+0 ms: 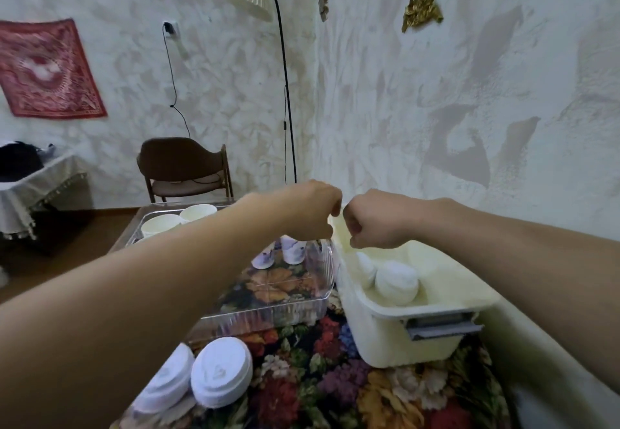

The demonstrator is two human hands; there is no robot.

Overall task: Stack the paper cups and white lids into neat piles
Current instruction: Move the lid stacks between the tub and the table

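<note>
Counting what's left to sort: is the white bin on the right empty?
No. The white bin holds white lids lying on its floor, near its front wall.

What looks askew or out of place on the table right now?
The two lid stacks near the front edge lean over instead of standing straight. The lids in the white bin lie tilted too. Nothing looks spilled or damaged.

A floral cloth (335, 391) covers the table. At ten o'clock a red hanging (47, 69) is on the wall, at eleven a brown chair (183, 168), at twelve a black lamp (285, 76).
</note>
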